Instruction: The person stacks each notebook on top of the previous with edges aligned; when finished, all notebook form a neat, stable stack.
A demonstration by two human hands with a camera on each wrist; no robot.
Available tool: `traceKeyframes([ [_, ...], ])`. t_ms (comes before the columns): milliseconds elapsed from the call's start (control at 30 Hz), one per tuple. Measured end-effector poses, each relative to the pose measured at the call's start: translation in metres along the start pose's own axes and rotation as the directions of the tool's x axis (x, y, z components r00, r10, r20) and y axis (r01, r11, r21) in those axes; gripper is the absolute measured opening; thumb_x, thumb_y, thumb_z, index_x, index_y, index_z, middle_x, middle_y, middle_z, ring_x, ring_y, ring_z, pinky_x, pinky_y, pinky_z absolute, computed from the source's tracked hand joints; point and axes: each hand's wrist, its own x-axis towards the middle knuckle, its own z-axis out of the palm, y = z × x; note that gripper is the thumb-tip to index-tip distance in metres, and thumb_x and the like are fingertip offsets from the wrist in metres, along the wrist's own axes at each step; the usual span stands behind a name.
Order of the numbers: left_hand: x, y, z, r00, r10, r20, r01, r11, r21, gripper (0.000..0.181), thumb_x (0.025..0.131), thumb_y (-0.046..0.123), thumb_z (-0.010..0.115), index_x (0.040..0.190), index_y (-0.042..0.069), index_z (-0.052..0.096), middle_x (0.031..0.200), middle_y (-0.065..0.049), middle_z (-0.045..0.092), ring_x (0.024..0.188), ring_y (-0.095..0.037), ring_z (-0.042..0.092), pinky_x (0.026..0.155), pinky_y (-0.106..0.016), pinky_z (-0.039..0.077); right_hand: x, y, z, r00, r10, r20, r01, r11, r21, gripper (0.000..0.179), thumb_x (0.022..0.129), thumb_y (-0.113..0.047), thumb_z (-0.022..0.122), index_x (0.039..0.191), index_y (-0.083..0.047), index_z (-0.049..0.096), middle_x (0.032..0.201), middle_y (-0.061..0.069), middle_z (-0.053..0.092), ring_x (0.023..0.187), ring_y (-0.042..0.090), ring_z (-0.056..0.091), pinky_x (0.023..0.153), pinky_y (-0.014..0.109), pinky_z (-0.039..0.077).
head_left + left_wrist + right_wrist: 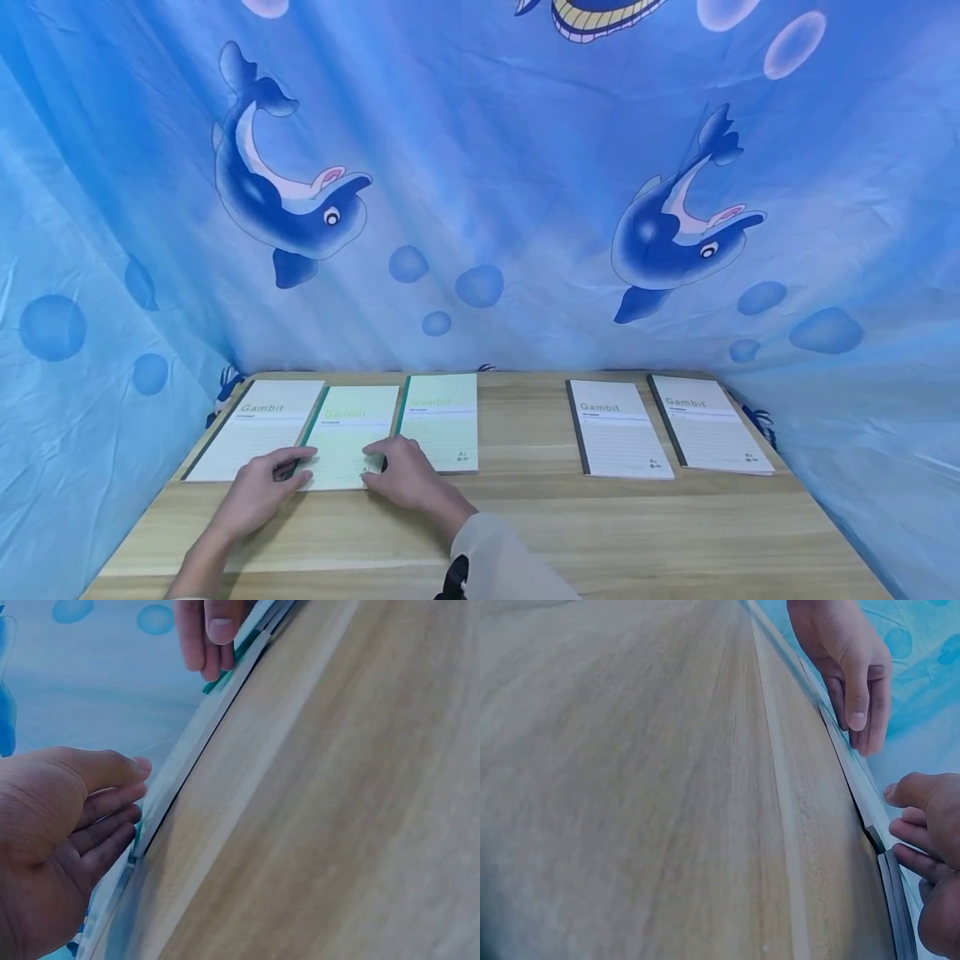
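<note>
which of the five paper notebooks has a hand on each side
The pale green, green-spined paper notebook, second from left: the bare left hand and bare right hand flank it; no other lies between them.

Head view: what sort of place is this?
Probably a makeshift curtained booth: dolphin-print cloth hangs on three sides of a wooden table, with notebooks laid out on it.

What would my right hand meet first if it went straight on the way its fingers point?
Your right hand would probably meet the pale-green, green-spined, rectangular paper notebook lying between it and your left hand, though I can't tell whether it is touching that notebook now.
</note>
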Motion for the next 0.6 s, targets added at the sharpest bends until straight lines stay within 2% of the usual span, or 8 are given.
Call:
traceKeyframes([
  [100, 0.0024, 0.0006, 0.0016, 1.000, 0.000, 0.005, -0.001, 1.000, 0.008, 0.041, 0.096, 0.021, 0.073, 0.133, 0.006, 0.068, 0.140, -0.027, 0.063, 0.130, -0.047, 0.059, 0.101, -0.055, 0.055, 0.0004, 0.0012, -0.0003, 1.000, 0.001, -0.009, -0.001, 1.000, -0.006, 0.035, 0.091, -0.023, 0.078, 0.125, -0.014, 0.075, 0.126, -0.003, 0.074, 0.118, 0.003, 0.063, 0.097, 0.018, 0.054],
  [233, 0.0028, -0.0013, 0.0001, 1.000, -0.013, 0.021, 0.012, 1.000, 0.027, 0.040, 0.096, 0.022, 0.072, 0.133, 0.006, 0.068, 0.139, -0.026, 0.064, 0.127, -0.046, 0.062, 0.101, -0.054, 0.057, 0.0005, 0.0006, 0.0012, 1.000, 0.000, -0.009, 0.000, 1.000, -0.024, 0.034, 0.091, -0.023, 0.079, 0.124, -0.015, 0.076, 0.124, -0.005, 0.075, 0.118, 0.003, 0.064, 0.098, 0.018, 0.054],
  [433, 0.0009, 0.0010, -0.0056, 1.000, -0.009, 0.017, 0.009, 1.000, 0.030, 0.033, 0.098, 0.020, 0.070, 0.128, 0.006, 0.071, 0.129, -0.022, 0.071, 0.117, -0.039, 0.069, 0.094, -0.048, 0.061, -0.0015, -0.0018, -0.0007, 1.000, 0.020, 0.022, -0.020, 1.000, 0.008, 0.032, 0.092, -0.021, 0.078, 0.123, -0.016, 0.076, 0.122, -0.005, 0.075, 0.101, -0.002, 0.061, 0.085, 0.013, 0.052],
  [500, -0.0002, 0.0025, -0.0056, 1.000, -0.004, 0.005, 0.004, 1.000, 0.028, 0.032, 0.098, 0.019, 0.071, 0.127, 0.006, 0.071, 0.130, -0.023, 0.070, 0.119, -0.041, 0.068, 0.094, -0.049, 0.061, -0.0021, -0.0024, -0.0005, 0.999, 0.023, 0.025, -0.024, 1.000, 0.018, 0.033, 0.092, -0.022, 0.077, 0.125, -0.016, 0.075, 0.124, -0.004, 0.073, 0.103, -0.001, 0.061, 0.087, 0.015, 0.053],
  [600, -0.0007, 0.0040, -0.0041, 1.000, 0.000, 0.014, -0.001, 1.000, 0.030, 0.036, 0.097, 0.019, 0.071, 0.131, 0.005, 0.069, 0.135, -0.028, 0.065, 0.124, -0.046, 0.064, 0.097, -0.052, 0.059, -0.0030, -0.0026, 0.0010, 1.000, 0.024, 0.017, -0.025, 1.000, 0.004, 0.036, 0.093, -0.024, 0.077, 0.128, -0.017, 0.074, 0.129, -0.003, 0.072, 0.116, 0.002, 0.062, 0.097, 0.019, 0.054],
])
